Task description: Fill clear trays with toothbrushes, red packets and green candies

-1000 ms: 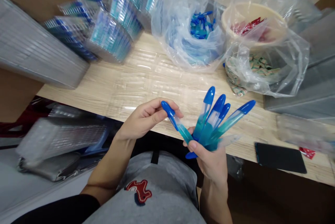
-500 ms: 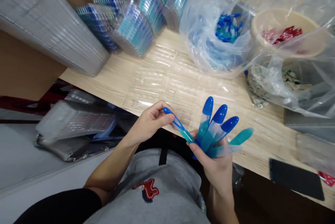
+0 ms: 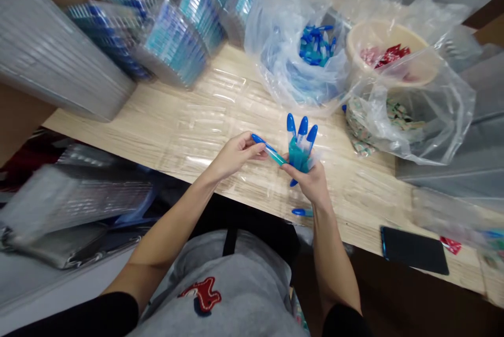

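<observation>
My left hand [image 3: 239, 155] pinches the blue end of a slim blue-and-teal plastic stick [image 3: 271, 152]. The stick's teal end reaches the thumb of my right hand [image 3: 311, 178]. In that right hand is a fanned bunch of similar blue-tipped teal sticks [image 3: 300, 143], tips pointing away from me. Their exact kind I cannot make out. Both hands are over the table, above clear plastic blister trays [image 3: 205, 119] laid flat. One more blue-tipped stick [image 3: 301, 212] lies at the table's front edge, partly hidden by my right wrist.
Stacked filled blister packs [image 3: 175, 43] stand at the back left, near a tall stack of clear trays [image 3: 59, 48]. A plastic bag [image 3: 271, 72] holds more sticks. Behind right are a beige bowl [image 3: 425, 72] with red packets and a bag of small packets [image 3: 358, 127]. A black phone [image 3: 415, 249] lies right.
Both hands have moved forward over the table, still holding the sticks. The bunch in my right hand looks more upright. A stick now shows at the table edge. The view has shifted right.
</observation>
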`<state>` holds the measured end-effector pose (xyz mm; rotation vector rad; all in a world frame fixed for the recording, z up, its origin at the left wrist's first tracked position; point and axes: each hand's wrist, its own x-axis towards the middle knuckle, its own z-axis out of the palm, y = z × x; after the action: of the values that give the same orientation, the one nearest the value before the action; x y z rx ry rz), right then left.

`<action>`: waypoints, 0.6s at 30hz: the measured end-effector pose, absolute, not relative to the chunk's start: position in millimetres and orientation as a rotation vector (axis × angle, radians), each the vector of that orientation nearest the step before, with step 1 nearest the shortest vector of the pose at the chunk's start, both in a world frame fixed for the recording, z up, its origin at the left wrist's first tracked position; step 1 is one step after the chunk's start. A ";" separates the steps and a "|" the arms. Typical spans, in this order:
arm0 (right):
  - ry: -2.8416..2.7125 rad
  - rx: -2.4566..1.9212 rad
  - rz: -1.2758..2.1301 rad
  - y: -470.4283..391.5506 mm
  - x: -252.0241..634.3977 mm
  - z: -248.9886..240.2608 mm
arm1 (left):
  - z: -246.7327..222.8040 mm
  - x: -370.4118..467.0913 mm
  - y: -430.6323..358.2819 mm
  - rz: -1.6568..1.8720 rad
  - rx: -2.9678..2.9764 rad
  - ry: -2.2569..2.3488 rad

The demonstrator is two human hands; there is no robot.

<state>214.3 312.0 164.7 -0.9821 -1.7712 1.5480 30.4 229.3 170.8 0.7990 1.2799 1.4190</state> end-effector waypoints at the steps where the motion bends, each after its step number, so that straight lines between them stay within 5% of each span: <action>1: -1.770 -0.978 1.525 309.2 215.5 167.7 | 171.9 31.9 228.2 1.407 0.796 1.298; 18: -1.693 -0.751 1.527 294.6 222.3 208.1 | 203.9 34.2 201.6 1.572 0.815 1.400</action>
<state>222.3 294.6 208.1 -0.7509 -1.6933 1.5269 34.2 201.6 203.9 0.8147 1.4000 1.5717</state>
